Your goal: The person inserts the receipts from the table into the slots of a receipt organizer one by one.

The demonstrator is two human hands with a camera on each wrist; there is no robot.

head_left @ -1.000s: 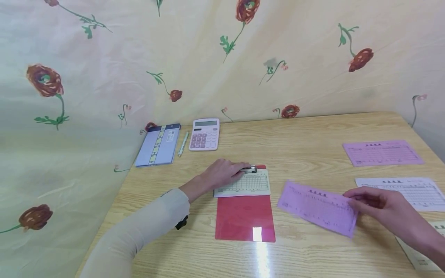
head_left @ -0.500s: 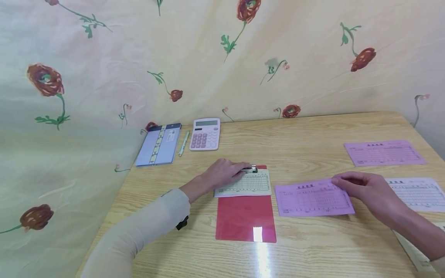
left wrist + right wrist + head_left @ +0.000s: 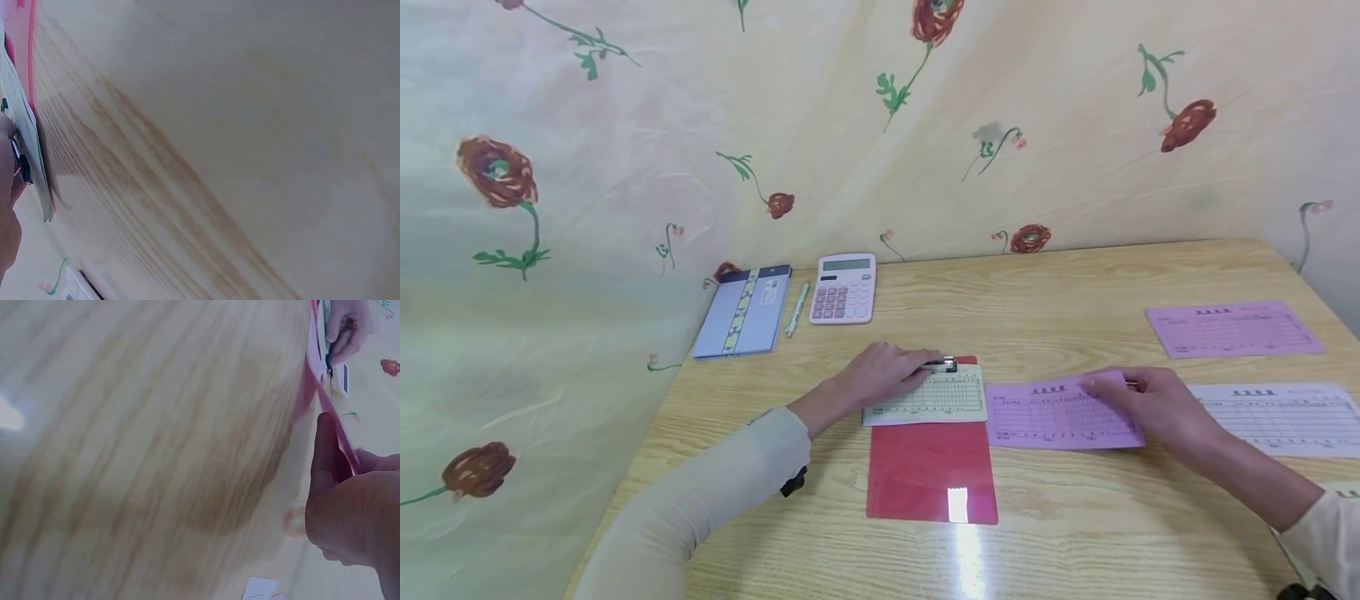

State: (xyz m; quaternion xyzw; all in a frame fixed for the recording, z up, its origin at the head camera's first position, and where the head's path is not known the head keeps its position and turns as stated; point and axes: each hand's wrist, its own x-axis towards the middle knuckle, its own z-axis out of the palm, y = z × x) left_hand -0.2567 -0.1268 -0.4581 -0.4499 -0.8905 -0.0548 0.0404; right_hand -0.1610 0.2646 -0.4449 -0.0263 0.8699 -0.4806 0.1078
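Note:
A red clipboard (image 3: 931, 475) lies on the table with a white printed form (image 3: 951, 398) on its upper half. My left hand (image 3: 886, 375) is at its metal clip (image 3: 950, 364), the fingers on the clip; the fingertips are partly hidden. In the left wrist view, the left hand (image 3: 7, 206) shows only at the edge, beside the clip. My right hand (image 3: 1157, 408) pinches a purple printed form (image 3: 1052, 417) at its right end. The form's left edge meets the right side of the white form. In the right wrist view, thumb and fingers (image 3: 324, 447) hold the purple sheet between them.
At the right lie another purple form (image 3: 1232, 329), a white form (image 3: 1285, 419) and part of a further pale sheet (image 3: 1337, 500). A calculator (image 3: 843, 289), a pen (image 3: 797, 310) and a blue notebook (image 3: 741, 312) lie at the back left, near the flowered cloth (image 3: 820, 125).
My right hand has moved left with the purple form, which has straightened from its slant and come up to the clipboard. My left hand has stayed at the clip.

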